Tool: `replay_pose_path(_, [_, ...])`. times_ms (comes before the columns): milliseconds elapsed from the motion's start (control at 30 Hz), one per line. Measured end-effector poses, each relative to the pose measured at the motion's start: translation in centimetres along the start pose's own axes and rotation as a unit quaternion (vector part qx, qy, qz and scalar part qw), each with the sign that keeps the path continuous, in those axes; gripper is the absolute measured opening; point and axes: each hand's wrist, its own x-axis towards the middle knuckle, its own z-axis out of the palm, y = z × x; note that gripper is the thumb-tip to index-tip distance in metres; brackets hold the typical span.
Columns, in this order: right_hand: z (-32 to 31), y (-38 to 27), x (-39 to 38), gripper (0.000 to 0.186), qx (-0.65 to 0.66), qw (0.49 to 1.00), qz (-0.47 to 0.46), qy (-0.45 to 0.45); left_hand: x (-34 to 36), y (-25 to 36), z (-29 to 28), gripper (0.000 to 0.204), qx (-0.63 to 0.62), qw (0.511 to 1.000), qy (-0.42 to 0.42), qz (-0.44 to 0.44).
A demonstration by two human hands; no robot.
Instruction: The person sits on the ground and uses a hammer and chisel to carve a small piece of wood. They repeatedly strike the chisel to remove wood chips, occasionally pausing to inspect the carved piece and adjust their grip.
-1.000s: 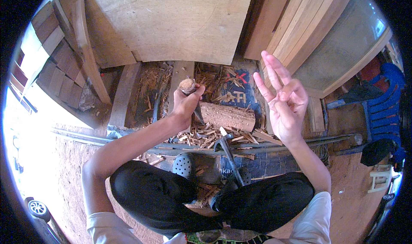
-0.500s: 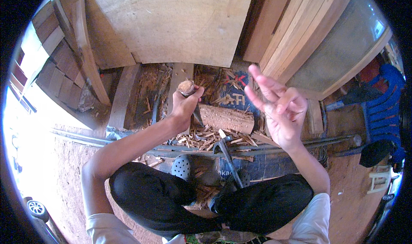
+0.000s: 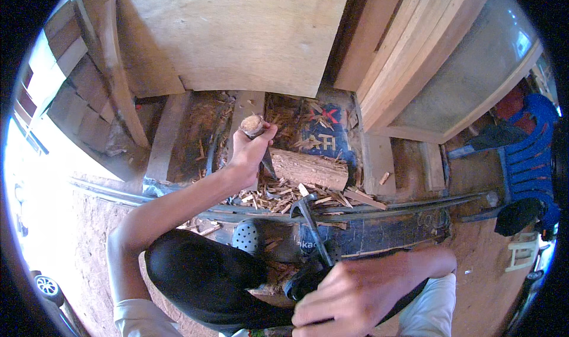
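Observation:
My left hand [image 3: 249, 156] grips a dark tapered tool [image 3: 269, 169] with a round, pale wooden end [image 3: 252, 125], held above wood chips beside a rough-surfaced log piece [image 3: 305, 166]. My right hand [image 3: 347, 295] is low over my lap, palm down, fingers bent and smeared by motion; whether it holds anything is unclear. A claw hammer [image 3: 317, 233], head up, lies just beyond that hand, its lower end near my shoe. Wood splinters [image 3: 278, 198] are heaped below the log.
A plywood panel [image 3: 231, 35] stands ahead, planks [image 3: 403, 53] and a framed pane [image 3: 468, 76] at right. Long pipes [image 3: 112, 190] run crosswise before my perforated shoes [image 3: 246, 235]. A blue plastic chair [image 3: 527, 165] is at right, stacked boards [image 3: 77, 109] at left.
My right hand has swung from raised, palm up with fingers extended, down to my lap, turning over. My left hand and its tool have shifted slightly left in the picture.

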Motion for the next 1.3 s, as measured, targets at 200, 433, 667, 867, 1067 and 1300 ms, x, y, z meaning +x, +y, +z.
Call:
replay_pose_path(200, [0.7, -1.1, 0.8, 0.024, -0.074, 0.976, -0.012, 0.204, 0.5, -0.2, 0.0, 0.010, -0.016, 1.000, 0.010, 0.004])
replay_pose_path(433, [2.2, -0.7, 0.4, 0.025, -0.142, 0.934, -0.002, 0.327, 0.6, 0.2, 0.0, 0.007, -0.005, 1.000, 0.014, 0.006])
replay_pose_path(667, [2.8, -0.8, 0.6, 0.021, -0.129, 0.926, 0.011, 0.354, 0.5, 0.6, -0.1, 0.007, 0.014, 1.000, 0.013, -0.005])
replay_pose_path(867, [3.4, 0.0, 1.2, 0.020, -0.210, 0.890, -0.013, 0.405, 0.4, 0.7, 0.0, 0.007, 0.007, 1.000, 0.005, 0.001])
replay_pose_path(1067, [3.5, -0.7, 0.3, 0.020, -0.203, 0.917, 0.057, 0.337, 0.5, 0.7, 0.0, 0.008, 0.021, 0.999, 0.024, 0.000])
replay_pose_path(1300, [5.0, -0.6, 0.4, 0.013, -0.215, 0.915, 0.098, 0.328, 0.4, 0.2, -0.3, 0.009, 0.009, 1.000, 0.021, -0.008])
